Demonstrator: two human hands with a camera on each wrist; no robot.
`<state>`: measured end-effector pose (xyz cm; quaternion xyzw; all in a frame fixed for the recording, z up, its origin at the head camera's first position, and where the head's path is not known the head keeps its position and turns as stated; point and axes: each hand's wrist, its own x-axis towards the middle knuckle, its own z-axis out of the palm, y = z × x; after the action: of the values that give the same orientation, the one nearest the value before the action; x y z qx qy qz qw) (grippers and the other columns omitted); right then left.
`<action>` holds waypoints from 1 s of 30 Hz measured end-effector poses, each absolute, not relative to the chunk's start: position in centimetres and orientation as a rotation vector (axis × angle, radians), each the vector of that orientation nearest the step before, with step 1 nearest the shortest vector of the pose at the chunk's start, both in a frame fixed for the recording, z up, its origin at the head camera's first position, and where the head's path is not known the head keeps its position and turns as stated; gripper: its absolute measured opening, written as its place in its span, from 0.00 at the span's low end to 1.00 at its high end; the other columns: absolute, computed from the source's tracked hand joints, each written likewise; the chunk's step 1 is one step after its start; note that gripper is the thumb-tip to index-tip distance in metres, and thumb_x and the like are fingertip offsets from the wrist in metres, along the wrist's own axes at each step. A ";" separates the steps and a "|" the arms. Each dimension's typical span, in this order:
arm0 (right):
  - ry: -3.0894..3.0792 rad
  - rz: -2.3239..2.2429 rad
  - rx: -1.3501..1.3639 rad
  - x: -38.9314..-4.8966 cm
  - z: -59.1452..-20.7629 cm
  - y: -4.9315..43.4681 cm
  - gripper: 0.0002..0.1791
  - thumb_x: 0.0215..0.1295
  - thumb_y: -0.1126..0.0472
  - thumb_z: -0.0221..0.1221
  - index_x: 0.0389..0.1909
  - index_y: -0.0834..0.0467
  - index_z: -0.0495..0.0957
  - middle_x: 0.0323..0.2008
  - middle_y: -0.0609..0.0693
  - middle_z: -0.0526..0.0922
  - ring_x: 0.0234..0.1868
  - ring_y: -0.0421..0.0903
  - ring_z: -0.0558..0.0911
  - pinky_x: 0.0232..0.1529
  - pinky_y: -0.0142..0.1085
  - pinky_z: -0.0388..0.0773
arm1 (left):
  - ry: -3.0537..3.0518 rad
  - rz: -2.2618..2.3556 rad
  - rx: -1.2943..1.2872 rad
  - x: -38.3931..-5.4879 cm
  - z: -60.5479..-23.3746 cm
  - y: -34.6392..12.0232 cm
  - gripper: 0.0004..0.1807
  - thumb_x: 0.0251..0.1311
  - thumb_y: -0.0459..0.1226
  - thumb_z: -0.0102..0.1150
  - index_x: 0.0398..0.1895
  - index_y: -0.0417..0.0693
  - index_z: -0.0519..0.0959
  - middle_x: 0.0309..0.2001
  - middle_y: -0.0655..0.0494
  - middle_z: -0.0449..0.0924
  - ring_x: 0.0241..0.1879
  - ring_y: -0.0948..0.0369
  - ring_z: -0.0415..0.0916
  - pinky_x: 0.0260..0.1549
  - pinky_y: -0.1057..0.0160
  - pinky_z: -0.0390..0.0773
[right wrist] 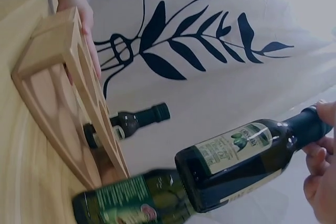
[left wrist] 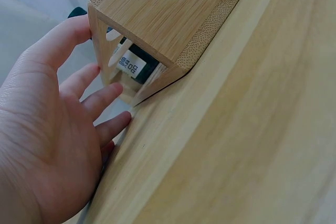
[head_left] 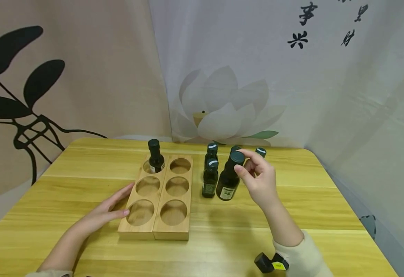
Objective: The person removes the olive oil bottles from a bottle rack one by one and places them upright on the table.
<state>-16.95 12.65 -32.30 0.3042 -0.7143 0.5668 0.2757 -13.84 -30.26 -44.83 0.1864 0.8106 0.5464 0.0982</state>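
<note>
My right hand [head_left: 260,177] pinches a dark glass bottle [head_left: 227,182] near its black cap. The bottle hangs off the table, tilted slightly; the right wrist view shows its pale label with green olives [right wrist: 237,144]. A two-row wooden rack [head_left: 157,227] with round holes lies left of it. One dark bottle [head_left: 157,158] stands in the rack's far left hole. At the rack's near left side rests my left hand [head_left: 105,209], thumb on the rim. In the left wrist view its fingers [left wrist: 79,80] are spread loosely against the wood.
Several capped dark bottles stand right of the rack, one in front [head_left: 209,184] and one at the far right [head_left: 260,152]; some are partly hidden by my right hand. A cloth backdrop [head_left: 229,57] hangs behind the wooden table [head_left: 236,246]. A black wrist device [head_left: 271,263] sits at my right sleeve.
</note>
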 end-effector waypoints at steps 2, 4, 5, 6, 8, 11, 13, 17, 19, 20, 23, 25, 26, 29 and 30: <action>-1.903 1.546 0.820 -17.2 -32.5 13.3 0.17 0.55 0.80 0.59 0.48 0.71 0.77 0.15 0.48 0.69 0.15 0.39 0.64 0.14 0.32 0.59 | 2.399 1.616 0.551 -13.8 -44.8 -30.2 0.40 0.66 0.32 0.52 0.77 0.56 0.46 0.74 0.39 0.44 0.68 0.38 0.42 0.55 0.25 0.44; -1.888 1.568 0.816 -17.4 -32.6 13.8 0.16 0.55 0.80 0.59 0.47 0.71 0.77 0.16 0.48 0.70 0.16 0.39 0.64 0.15 0.31 0.59 | 2.402 1.615 0.548 -13.8 -44.8 -30.2 0.40 0.66 0.32 0.52 0.77 0.56 0.47 0.74 0.39 0.44 0.68 0.38 0.42 0.56 0.25 0.44; -1.885 1.576 0.811 -17.4 -32.6 14.1 0.16 0.56 0.80 0.58 0.47 0.71 0.77 0.16 0.48 0.70 0.17 0.39 0.65 0.16 0.31 0.60 | 2.402 1.614 0.548 -13.8 -44.8 -30.2 0.40 0.66 0.32 0.53 0.77 0.56 0.47 0.74 0.39 0.44 0.68 0.38 0.42 0.56 0.25 0.44; -1.879 1.585 0.807 -17.5 -32.7 14.3 0.15 0.56 0.80 0.58 0.46 0.72 0.77 0.16 0.48 0.70 0.17 0.39 0.65 0.17 0.31 0.60 | 2.403 1.614 0.547 -13.8 -44.8 -30.1 0.40 0.66 0.32 0.53 0.77 0.56 0.47 0.74 0.39 0.44 0.68 0.38 0.42 0.56 0.26 0.44; -1.869 1.594 0.800 -17.7 -32.8 14.8 0.15 0.57 0.81 0.57 0.46 0.72 0.77 0.16 0.48 0.70 0.17 0.39 0.65 0.17 0.31 0.61 | 2.409 1.611 0.560 -13.8 -44.7 -30.1 0.40 0.66 0.32 0.53 0.77 0.55 0.47 0.74 0.38 0.44 0.68 0.37 0.42 0.56 0.25 0.45; -1.854 1.597 0.798 -18.0 -32.9 15.3 0.14 0.57 0.81 0.56 0.46 0.74 0.76 0.16 0.47 0.71 0.17 0.38 0.65 0.17 0.30 0.61 | 2.418 1.610 0.572 -13.8 -44.6 -30.0 0.40 0.65 0.32 0.53 0.77 0.54 0.47 0.73 0.38 0.45 0.68 0.36 0.42 0.56 0.26 0.45; -1.838 1.600 0.805 -18.3 -33.1 15.5 0.14 0.57 0.81 0.56 0.46 0.75 0.76 0.16 0.48 0.71 0.17 0.38 0.65 0.17 0.30 0.61 | 2.421 1.609 0.577 -13.8 -44.6 -30.0 0.40 0.65 0.31 0.53 0.77 0.53 0.47 0.73 0.37 0.45 0.68 0.36 0.43 0.55 0.25 0.45; -1.831 1.601 0.803 -18.8 -33.3 15.8 0.15 0.57 0.82 0.55 0.46 0.76 0.75 0.16 0.48 0.71 0.17 0.38 0.65 0.18 0.30 0.61 | 2.415 1.611 0.565 -13.7 -44.6 -30.0 0.40 0.66 0.32 0.53 0.77 0.53 0.47 0.73 0.38 0.44 0.68 0.36 0.42 0.55 0.25 0.45; -1.843 1.599 0.795 -19.1 -33.5 15.9 0.15 0.58 0.82 0.55 0.47 0.76 0.75 0.16 0.50 0.71 0.17 0.38 0.65 0.18 0.29 0.62 | 2.409 1.614 0.549 -13.8 -44.6 -30.1 0.40 0.66 0.32 0.53 0.77 0.54 0.47 0.74 0.38 0.44 0.68 0.36 0.42 0.55 0.25 0.45; -1.851 1.600 0.789 -19.2 -33.6 15.9 0.15 0.58 0.82 0.55 0.47 0.76 0.75 0.16 0.51 0.71 0.17 0.38 0.65 0.19 0.29 0.62 | 2.408 1.613 0.547 -13.8 -44.6 -30.1 0.40 0.66 0.32 0.53 0.77 0.54 0.47 0.74 0.38 0.44 0.68 0.36 0.42 0.55 0.25 0.45; -1.880 1.600 0.770 -19.6 -34.1 16.0 0.14 0.59 0.81 0.55 0.47 0.75 0.76 0.15 0.53 0.70 0.17 0.38 0.65 0.18 0.30 0.62 | 2.405 1.617 0.536 -13.7 -44.7 -30.1 0.39 0.66 0.32 0.52 0.77 0.55 0.47 0.74 0.38 0.44 0.68 0.37 0.42 0.56 0.25 0.44; -1.902 1.599 0.751 -19.9 -34.6 16.1 0.14 0.59 0.81 0.56 0.47 0.74 0.76 0.15 0.54 0.70 0.17 0.38 0.65 0.18 0.30 0.62 | 2.407 1.614 0.543 -13.7 -44.7 -30.1 0.40 0.66 0.32 0.52 0.77 0.54 0.47 0.73 0.38 0.44 0.68 0.36 0.42 0.55 0.25 0.44; -1.912 1.600 0.740 -20.1 -34.8 16.1 0.14 0.59 0.80 0.56 0.47 0.74 0.76 0.15 0.55 0.70 0.17 0.38 0.64 0.18 0.30 0.62 | 2.411 1.610 0.552 -13.7 -44.7 -30.1 0.40 0.66 0.32 0.52 0.77 0.53 0.46 0.73 0.37 0.44 0.68 0.35 0.42 0.55 0.24 0.44; -1.946 1.610 0.708 -20.4 -35.6 16.2 0.15 0.59 0.81 0.56 0.48 0.74 0.76 0.15 0.59 0.69 0.17 0.38 0.65 0.19 0.29 0.62 | 2.416 1.608 0.556 -13.7 -44.7 -30.1 0.40 0.66 0.32 0.52 0.77 0.53 0.46 0.73 0.37 0.44 0.68 0.35 0.42 0.54 0.24 0.45; -1.957 1.612 0.702 -20.5 -35.8 16.2 0.15 0.59 0.81 0.56 0.48 0.74 0.76 0.15 0.60 0.69 0.17 0.38 0.65 0.19 0.29 0.62 | 2.414 1.611 0.551 -13.7 -44.7 -30.1 0.40 0.66 0.32 0.52 0.77 0.53 0.47 0.73 0.37 0.44 0.68 0.35 0.42 0.55 0.24 0.45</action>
<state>-20.52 16.20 -35.76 0.2581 -0.7198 0.5927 0.2527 -13.69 -30.06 -44.66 0.1857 0.8137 0.5429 0.0936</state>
